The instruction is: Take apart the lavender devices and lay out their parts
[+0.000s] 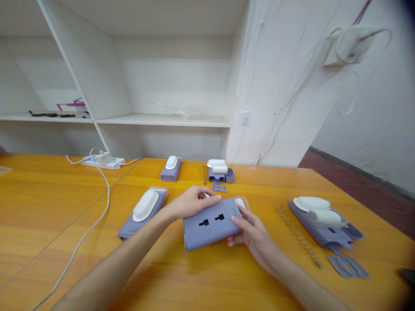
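Observation:
Above the middle of the table I hold a purple plastic case [210, 224] in both hands, tilted, with its face bearing two black keyhole-shaped slots toward me. My left hand [193, 202] is closed on its upper left edge, thumb along the top and the other fingers partly hidden behind. At the right end, my right hand [254, 231] grips the case with the thumb on its face and fingers underneath. Part of a white piece [240, 202] shows behind the case. Left of my hands lies a similar purple case [131, 226] with a white oval piece [145, 204] on top.
Farther back stand another purple case [170, 172] and a group of parts [218, 172] beside a spring [205, 174]. To the right lie a purple housing [311, 222] with white pieces, a long spring [298, 237] and a flat purple plate [348, 267]. A power strip [112, 163] trails a white cable.

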A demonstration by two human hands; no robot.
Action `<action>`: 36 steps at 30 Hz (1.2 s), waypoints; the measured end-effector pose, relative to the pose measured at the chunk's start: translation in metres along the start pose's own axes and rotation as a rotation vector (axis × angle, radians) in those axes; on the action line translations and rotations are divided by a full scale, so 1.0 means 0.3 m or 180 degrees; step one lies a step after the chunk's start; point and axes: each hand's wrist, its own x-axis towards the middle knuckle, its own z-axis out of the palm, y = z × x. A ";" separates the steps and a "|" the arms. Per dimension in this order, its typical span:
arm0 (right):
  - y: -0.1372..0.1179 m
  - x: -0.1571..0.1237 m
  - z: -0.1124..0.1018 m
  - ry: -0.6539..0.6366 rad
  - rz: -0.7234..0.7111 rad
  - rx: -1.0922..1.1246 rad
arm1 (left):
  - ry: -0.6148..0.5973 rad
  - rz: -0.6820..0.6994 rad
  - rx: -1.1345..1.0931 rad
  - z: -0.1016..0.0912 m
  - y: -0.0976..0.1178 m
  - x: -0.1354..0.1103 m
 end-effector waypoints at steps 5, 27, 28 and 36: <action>-0.012 -0.013 0.045 0.0016 -0.0100 0.0801 | 0.1296 -0.0382 -0.0476 -0.024 0.003 -0.018; 0.049 -0.042 0.093 -0.0227 0.0593 -0.0051 | 0.1666 0.0336 -0.1223 0.184 0.049 0.029; 0.047 -0.041 0.092 -0.0206 0.0579 -0.0006 | 0.1692 0.0381 -0.1183 0.187 0.054 0.033; 0.044 -0.033 0.058 -0.0344 0.0477 0.0303 | 0.1740 0.0285 -0.1248 0.170 0.048 0.028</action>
